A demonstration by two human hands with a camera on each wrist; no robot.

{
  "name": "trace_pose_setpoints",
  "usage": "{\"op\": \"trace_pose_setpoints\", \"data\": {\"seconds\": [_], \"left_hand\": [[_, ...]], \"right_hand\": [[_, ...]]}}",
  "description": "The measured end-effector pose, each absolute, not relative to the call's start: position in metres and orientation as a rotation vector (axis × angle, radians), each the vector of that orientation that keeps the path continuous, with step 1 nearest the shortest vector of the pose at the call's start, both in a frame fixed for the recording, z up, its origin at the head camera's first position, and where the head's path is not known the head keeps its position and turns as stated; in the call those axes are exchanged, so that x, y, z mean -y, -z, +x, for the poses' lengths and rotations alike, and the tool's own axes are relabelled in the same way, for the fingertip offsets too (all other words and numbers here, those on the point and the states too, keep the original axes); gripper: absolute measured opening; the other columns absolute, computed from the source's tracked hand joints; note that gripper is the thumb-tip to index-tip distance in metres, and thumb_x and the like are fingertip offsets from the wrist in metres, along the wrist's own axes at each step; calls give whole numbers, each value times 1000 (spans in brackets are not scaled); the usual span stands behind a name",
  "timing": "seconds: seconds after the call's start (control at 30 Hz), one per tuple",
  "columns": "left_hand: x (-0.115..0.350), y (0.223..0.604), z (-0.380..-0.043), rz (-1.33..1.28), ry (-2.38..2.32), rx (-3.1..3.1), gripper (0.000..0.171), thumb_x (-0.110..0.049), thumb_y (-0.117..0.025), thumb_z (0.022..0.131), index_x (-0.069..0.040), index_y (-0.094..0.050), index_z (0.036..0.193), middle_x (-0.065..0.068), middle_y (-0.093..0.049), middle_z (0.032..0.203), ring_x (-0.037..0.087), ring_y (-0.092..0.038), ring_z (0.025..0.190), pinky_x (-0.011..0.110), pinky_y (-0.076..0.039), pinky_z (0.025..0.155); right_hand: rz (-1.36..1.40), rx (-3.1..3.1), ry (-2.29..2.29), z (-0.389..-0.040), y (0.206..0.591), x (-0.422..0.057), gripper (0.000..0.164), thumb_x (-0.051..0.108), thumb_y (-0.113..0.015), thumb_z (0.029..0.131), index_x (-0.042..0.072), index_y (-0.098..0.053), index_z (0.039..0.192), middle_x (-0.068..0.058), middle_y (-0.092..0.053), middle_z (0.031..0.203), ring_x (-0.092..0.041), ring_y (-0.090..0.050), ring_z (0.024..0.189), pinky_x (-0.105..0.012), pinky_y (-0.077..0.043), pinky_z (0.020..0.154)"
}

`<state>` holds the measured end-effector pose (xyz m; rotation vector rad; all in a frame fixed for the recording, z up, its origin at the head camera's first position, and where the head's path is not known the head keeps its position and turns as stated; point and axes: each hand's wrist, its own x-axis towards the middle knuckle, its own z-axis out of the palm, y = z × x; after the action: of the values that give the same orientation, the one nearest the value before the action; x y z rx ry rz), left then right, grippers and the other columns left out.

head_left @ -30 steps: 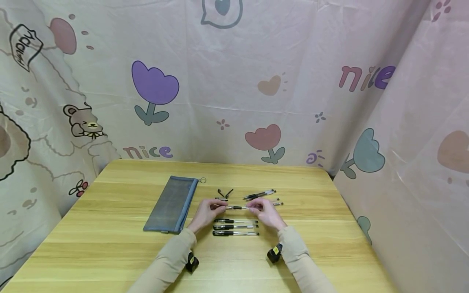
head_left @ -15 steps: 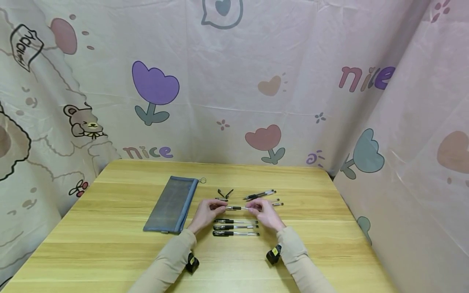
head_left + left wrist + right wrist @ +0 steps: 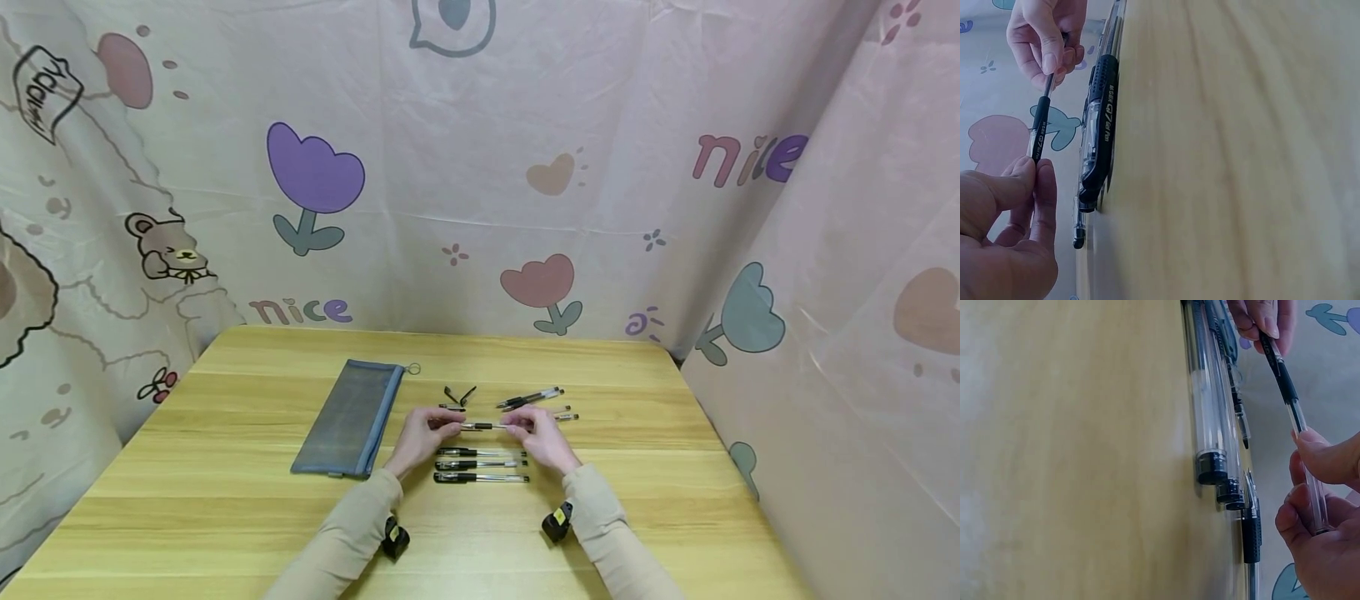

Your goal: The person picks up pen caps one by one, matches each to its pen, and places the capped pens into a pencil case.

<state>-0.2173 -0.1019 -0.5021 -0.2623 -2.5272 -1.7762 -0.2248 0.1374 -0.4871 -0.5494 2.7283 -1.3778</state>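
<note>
Both hands hold one gel pen (image 3: 482, 426) level above the table, its black part to the left and clear barrel to the right. My left hand (image 3: 426, 435) pinches the black capped end between thumb and fingers, which partly cover it. My right hand (image 3: 543, 437) grips the clear barrel near its tail, as the right wrist view shows with the pen (image 3: 1285, 384). Just nearer to me, three capped gel pens (image 3: 482, 465) lie side by side in a row, black caps to the left. "Gel Pen" lettering is readable on a lying pen (image 3: 1105, 125) in the left wrist view.
A blue-grey mesh zip pouch (image 3: 348, 417) lies flat on the left. Small black pen caps (image 3: 460, 396) lie beyond the hands. More pens (image 3: 531, 398) lie at the back right, some partly behind the right hand. A patterned curtain (image 3: 450, 192) surrounds the wooden table (image 3: 225, 467).
Both hands keep their hold on the pen in almost the same place. The right wrist has shifted very slightly left, and the head view has moved a little.
</note>
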Motion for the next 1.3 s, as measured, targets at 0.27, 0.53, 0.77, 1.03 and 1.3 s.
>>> {"op": "trace_pose_setpoints", "data": {"seconds": [0.27,0.53,0.77,1.03,1.3], "left_hand": [[103,500,-217,-274,1789,2521,16,-1,-73,89,1,-77,104,17,-77,104,22,-72,87,20,-56,73],[102,500,-217,-208,1801,2532,14,1,-73,88,-2,-79,100,17,-77,105,19,-72,87,20,-56,73],[102,497,-216,-201,1839,2536,15,2,-72,88,-1,-79,101,17,-77,103,19,-73,84,28,-60,75],[103,494,-215,-237,1840,2527,15,2,-72,88,1,-77,102,18,-75,105,21,-73,86,24,-59,75],[104,493,-214,-275,1857,2502,15,3,-71,88,2,-77,102,20,-74,107,24,-73,87,26,-59,77]], "right_hand": [[-555,-2751,1389,-226,490,-136,17,0,-65,92,5,-73,106,-12,-72,107,-20,-66,95,-29,-56,84],[-539,-2742,1398,-224,490,-134,17,1,-64,93,4,-73,107,-12,-72,106,-21,-66,95,-31,-56,85],[-556,-2734,1405,-223,490,-135,17,0,-64,93,3,-73,107,-14,-72,106,-22,-66,95,-33,-56,86],[-545,-2756,1436,-225,491,-134,15,-2,-65,92,2,-74,104,-12,-72,100,-19,-66,91,-25,-55,82],[-525,-2769,1431,-224,490,-133,15,-1,-65,92,3,-74,104,-12,-72,102,-21,-66,93,-31,-56,84]]}}
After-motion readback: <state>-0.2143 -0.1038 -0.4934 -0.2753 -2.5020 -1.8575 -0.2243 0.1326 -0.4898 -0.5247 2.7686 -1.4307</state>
